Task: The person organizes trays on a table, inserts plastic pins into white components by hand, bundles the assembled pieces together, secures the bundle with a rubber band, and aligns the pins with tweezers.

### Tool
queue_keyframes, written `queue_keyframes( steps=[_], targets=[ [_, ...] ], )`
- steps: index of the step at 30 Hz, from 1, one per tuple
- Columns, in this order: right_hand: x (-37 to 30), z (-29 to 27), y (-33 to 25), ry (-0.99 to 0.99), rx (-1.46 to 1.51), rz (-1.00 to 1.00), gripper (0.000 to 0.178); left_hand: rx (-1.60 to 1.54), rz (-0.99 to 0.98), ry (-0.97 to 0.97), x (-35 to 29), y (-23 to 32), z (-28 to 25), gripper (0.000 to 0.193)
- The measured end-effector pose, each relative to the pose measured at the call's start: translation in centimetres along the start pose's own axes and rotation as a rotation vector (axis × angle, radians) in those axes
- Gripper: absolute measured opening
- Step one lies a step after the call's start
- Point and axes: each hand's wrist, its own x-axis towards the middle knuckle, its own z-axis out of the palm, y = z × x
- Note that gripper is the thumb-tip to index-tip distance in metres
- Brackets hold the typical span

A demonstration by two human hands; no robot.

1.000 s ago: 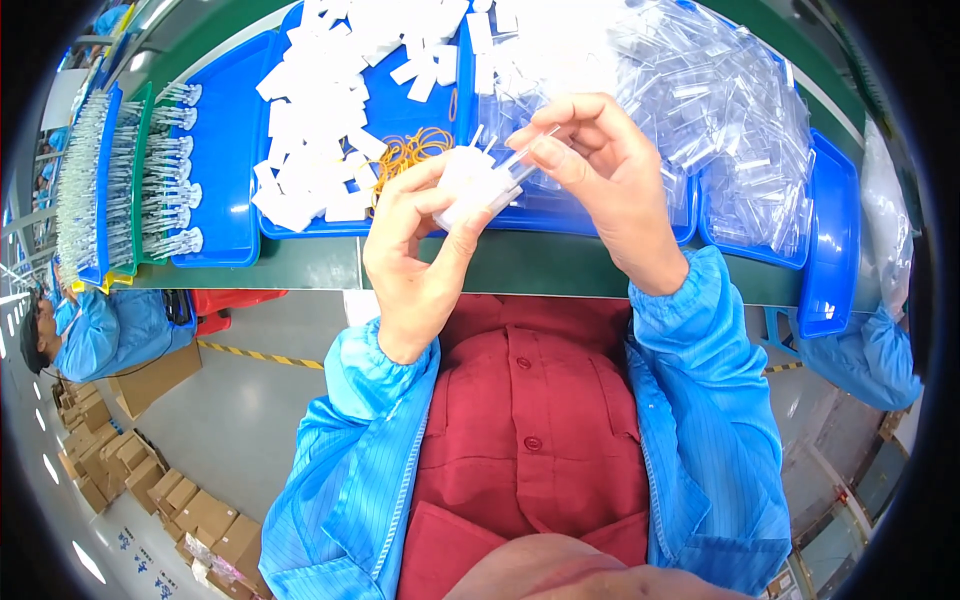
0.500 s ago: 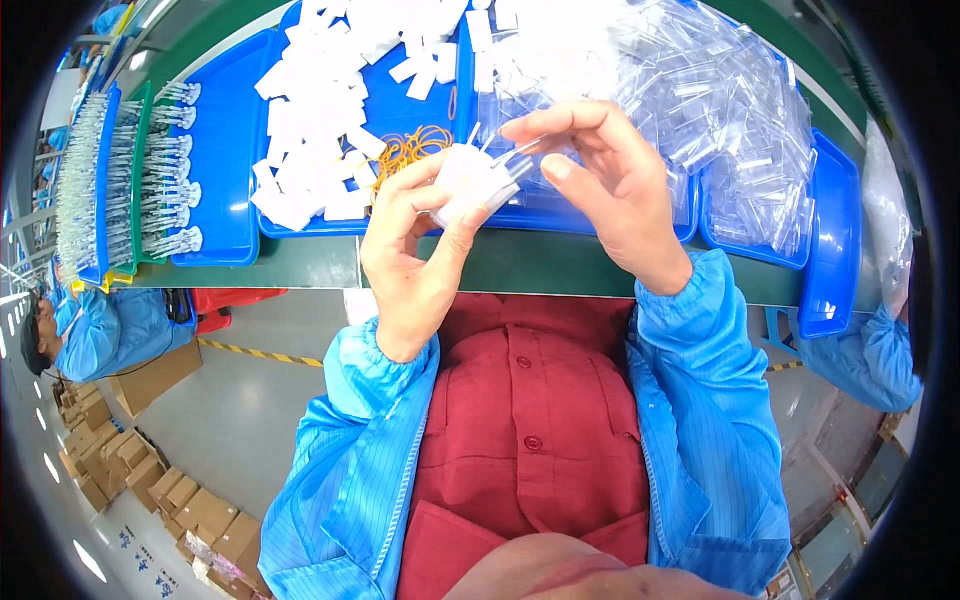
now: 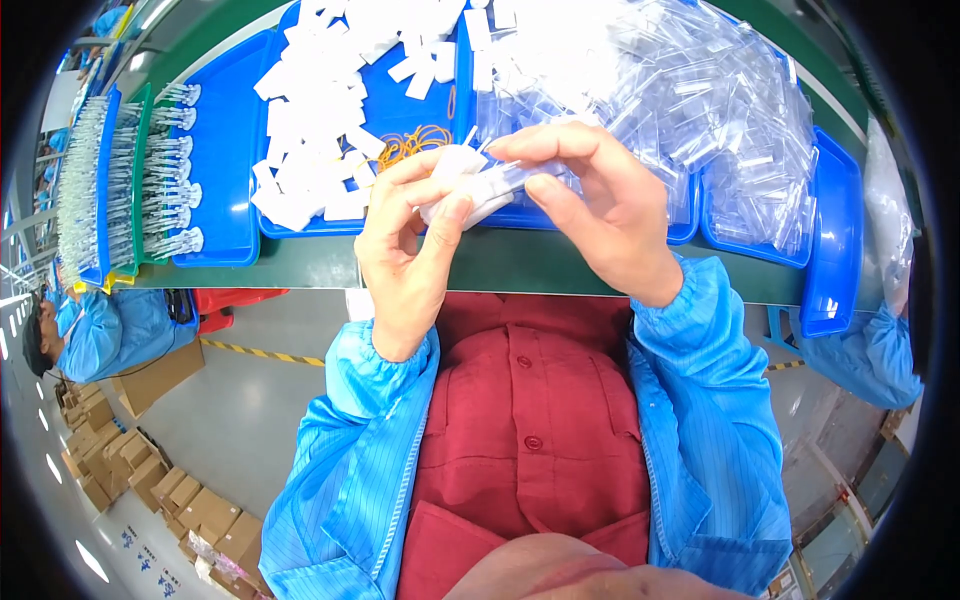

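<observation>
In front of my chest, my left hand (image 3: 408, 262) is closed round a white bundle (image 3: 459, 160) with a rounded end. Its exact kind is hard to make out. Across the bundle lies a clear plastic sleeve (image 3: 507, 180), its far end between the thumb and forefinger of my right hand (image 3: 622, 205). The left thumb presses on the near side of the bundle. A thin pale strip sticks up by the right fingertips. Both hands are above the front rims of the blue trays, the fingers partly hiding what they hold.
A blue tray (image 3: 350, 232) bears white pieces (image 3: 310, 120) and yellow-brown rubber bands (image 3: 418, 143). Clear plastic sleeves (image 3: 735, 110) heap up to the right. Racks of pale slender parts (image 3: 170, 170) stand left on the green table (image 3: 320, 265). Co-workers in blue (image 3: 120, 330) sit at both sides.
My right fingers have closed in toward the left hand, and the clear sleeve now lies flatter across the white bundle. The left hand has shifted slightly left.
</observation>
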Motion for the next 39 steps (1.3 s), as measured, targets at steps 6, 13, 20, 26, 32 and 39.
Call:
queue_keyframes(
  steps=[6, 13, 20, 26, 32, 39],
  targets=[
    [0.1, -0.5, 0.3, -0.043, -0.201, -0.153, 0.021, 0.369, 0.237, -0.009, -0.1, 0.6, 0.1, 0.015],
    [0.6, -1.1, -0.2, -0.078, 0.064, 0.096, 0.022, 0.343, 0.249, 0.038, -0.2, 0.0, 0.1, 0.031],
    [1.2, -1.0, -0.2, -0.111, -0.065, 0.027, 0.025, 0.269, 0.184, 0.068, -0.6, 0.1, 0.4, 0.035],
    [1.1, -1.7, -0.2, -0.147, -0.12, 0.081, 0.024, 0.364, 0.246, 0.029, -0.2, -0.1, 0.2, 0.034],
    [1.6, -2.6, -0.4, -0.051, 0.085, 0.163, 0.023, -0.051, 0.076, -0.106, 0.1, 1.2, -1.0, 0.034],
    [1.0, -2.1, -0.2, -0.199, -0.042, 0.031, 0.021, 0.037, 0.266, -0.141, -0.5, -0.1, -1.1, 0.034]
  ],
)
